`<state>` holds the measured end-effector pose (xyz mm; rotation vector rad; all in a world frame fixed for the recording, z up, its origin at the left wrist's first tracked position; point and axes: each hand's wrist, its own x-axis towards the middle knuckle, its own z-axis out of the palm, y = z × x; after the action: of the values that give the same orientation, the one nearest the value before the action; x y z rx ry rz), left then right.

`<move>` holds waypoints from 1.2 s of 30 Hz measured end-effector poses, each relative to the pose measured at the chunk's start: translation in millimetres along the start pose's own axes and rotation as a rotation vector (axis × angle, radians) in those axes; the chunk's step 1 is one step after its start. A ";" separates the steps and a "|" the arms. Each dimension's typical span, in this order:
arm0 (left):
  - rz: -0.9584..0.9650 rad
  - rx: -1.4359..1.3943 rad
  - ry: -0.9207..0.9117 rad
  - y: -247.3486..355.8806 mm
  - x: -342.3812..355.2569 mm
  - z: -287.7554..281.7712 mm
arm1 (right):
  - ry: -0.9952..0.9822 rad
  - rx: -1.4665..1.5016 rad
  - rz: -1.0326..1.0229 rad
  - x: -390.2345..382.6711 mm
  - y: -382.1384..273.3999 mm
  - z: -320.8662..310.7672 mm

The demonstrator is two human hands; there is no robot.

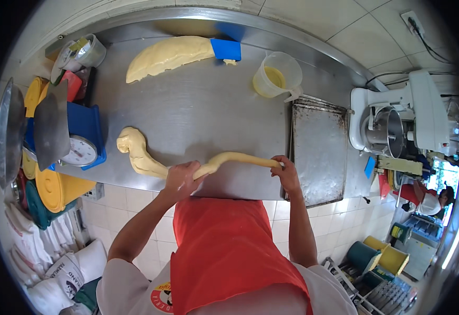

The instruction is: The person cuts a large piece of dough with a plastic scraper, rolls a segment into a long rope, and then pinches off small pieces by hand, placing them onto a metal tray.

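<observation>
Your left hand (183, 178) curls its fingers round the long dough (235, 157) at the front of the table (203, 115); your right hand (287, 175) pinches the thin end beside the trays (320, 152), the thick end toward the scale (96, 134)

A white mixer (428, 113) stands at right, white sacks (91, 259) lower left.

And it's a bright red apron (229, 236) over a white shirt (148, 302), short sleeves (124, 281) leaving the forearms (145, 226) bare! On the chest, a round red-and-yellow badge (161, 300), partly behind the apron; left hand (182, 179) bare, right hand (287, 177) too.
</observation>
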<state>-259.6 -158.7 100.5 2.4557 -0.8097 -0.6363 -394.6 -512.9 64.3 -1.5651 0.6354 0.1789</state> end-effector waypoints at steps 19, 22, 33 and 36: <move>0.221 -0.204 -0.176 166.4 132.3 101.7 | 0.640 -0.509 -0.290 -20.2 -48.3 39.8; 0.211 -0.073 -0.170 168.8 133.6 99.2 | 0.688 -0.630 -0.266 -12.3 -49.2 47.2; -0.009 -0.097 -0.380 144.0 204.5 87.7 | -0.108 0.118 0.003 -28.4 -35.2 -17.1; -0.048 -0.124 -0.292 136.9 209.2 112.6 | 0.236 0.373 -0.158 35.3 -16.5 -58.4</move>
<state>-229.5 -422.5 31.9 2.3066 -0.7945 -1.0489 -372.5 -579.5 68.4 -1.2753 0.6803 -0.2356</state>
